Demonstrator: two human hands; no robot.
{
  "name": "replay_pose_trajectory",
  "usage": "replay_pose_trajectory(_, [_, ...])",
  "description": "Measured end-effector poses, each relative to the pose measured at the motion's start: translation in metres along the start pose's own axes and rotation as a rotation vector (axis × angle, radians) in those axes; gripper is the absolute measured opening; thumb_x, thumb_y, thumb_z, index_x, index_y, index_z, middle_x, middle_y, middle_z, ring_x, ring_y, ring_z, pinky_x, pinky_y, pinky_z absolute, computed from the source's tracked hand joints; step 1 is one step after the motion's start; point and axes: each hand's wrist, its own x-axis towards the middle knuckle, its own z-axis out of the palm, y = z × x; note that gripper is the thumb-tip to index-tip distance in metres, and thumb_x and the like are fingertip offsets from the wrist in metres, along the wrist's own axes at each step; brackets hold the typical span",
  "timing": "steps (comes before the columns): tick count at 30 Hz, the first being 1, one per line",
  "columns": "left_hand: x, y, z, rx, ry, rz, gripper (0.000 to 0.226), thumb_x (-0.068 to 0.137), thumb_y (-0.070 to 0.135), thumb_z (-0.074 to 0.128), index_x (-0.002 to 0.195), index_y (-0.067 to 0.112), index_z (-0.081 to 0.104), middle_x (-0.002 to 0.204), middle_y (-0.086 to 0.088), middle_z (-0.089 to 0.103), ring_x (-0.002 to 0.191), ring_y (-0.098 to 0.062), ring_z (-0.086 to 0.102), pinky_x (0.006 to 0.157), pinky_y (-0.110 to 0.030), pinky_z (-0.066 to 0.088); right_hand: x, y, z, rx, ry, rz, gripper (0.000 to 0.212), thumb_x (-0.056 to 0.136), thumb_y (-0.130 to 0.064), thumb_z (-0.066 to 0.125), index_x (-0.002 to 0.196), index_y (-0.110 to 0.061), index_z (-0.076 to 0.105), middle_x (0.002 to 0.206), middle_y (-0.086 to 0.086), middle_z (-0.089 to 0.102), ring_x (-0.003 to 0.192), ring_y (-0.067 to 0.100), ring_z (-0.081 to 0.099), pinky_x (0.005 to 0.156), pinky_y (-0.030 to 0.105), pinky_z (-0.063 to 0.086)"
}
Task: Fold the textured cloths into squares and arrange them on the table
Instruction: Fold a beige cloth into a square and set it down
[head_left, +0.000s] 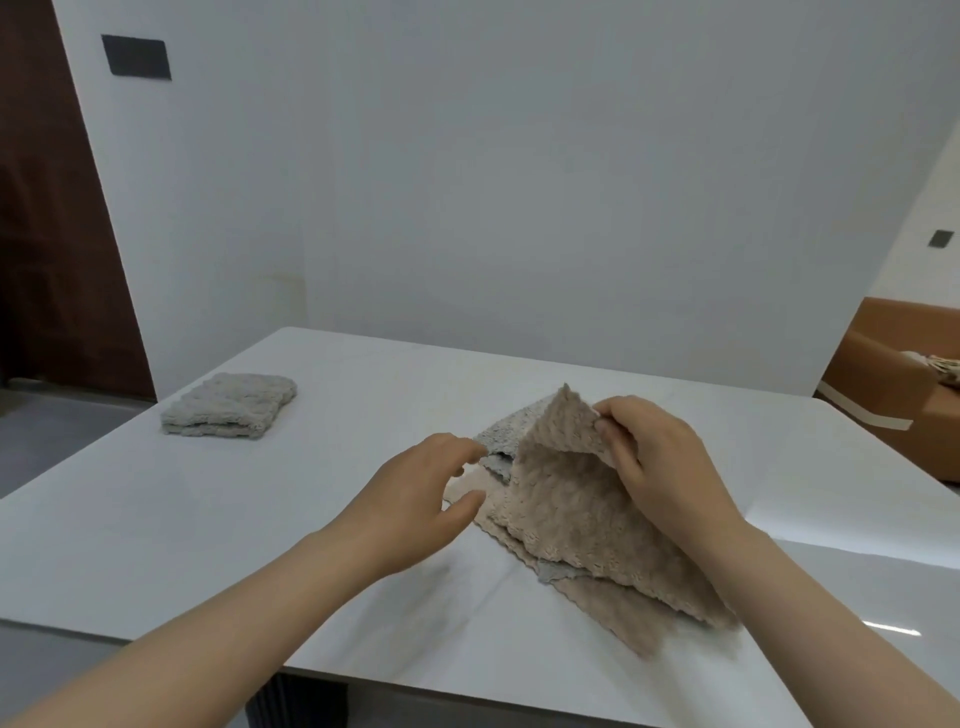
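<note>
A beige textured cloth (566, 509) lies in the middle of the white table (208, 519), on top of a grey cloth (501, 434) and another beige one (613, 605) that show at its edges. My right hand (660, 462) pinches the top cloth's far corner and holds it lifted off the pile. My left hand (415, 499) hovers at the pile's left edge with relaxed fingers, its fingertips near the grey cloth, holding nothing. A folded grey cloth (231, 405) sits at the table's far left.
A white wall stands right behind the table. A brown sofa (893, 384) is at the right beyond the table edge. A dark wooden door is at the far left. The table's near edge runs below my forearms.
</note>
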Motion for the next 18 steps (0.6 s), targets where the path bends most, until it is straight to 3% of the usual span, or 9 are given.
replay_pose_trajectory(6, [-0.009,0.009,-0.025,-0.084,0.116,0.041,0.050,0.088,0.048,0.053,0.135,0.033,0.040,0.126,0.022,0.046,0.109,0.010,0.047,0.082,-0.012,0.045,0.017,-0.030,-0.016,0.074,-0.008,-0.114,0.014,0.097,-0.011,0.050,0.090,-0.017,0.060,0.075,-0.020,0.053,0.071,0.001,0.050,0.064,0.014,0.038])
replay_pose_trajectory(12, [-0.013,0.017,-0.050,-0.187,0.182,0.053,0.050,0.087,0.049,0.054,0.133,0.033,0.045,0.122,0.024,0.050,0.110,0.009,0.050,0.095,-0.020,0.047,0.029,-0.065,-0.024,0.094,-0.041,-0.216,0.012,0.096,-0.013,0.054,0.091,-0.018,0.064,0.069,-0.021,0.052,0.067,-0.001,0.049,0.060,0.012,0.034])
replay_pose_trajectory(18, [-0.017,0.019,-0.066,-0.367,0.267,0.026,0.046,0.089,0.041,0.054,0.134,0.033,0.044,0.126,0.023,0.049,0.113,0.008,0.050,0.093,-0.017,0.048,0.041,-0.093,-0.029,0.165,-0.073,-0.283,0.011,0.096,-0.017,0.054,0.092,-0.020,0.064,0.067,-0.012,0.055,0.063,0.008,0.051,0.057,0.022,0.039])
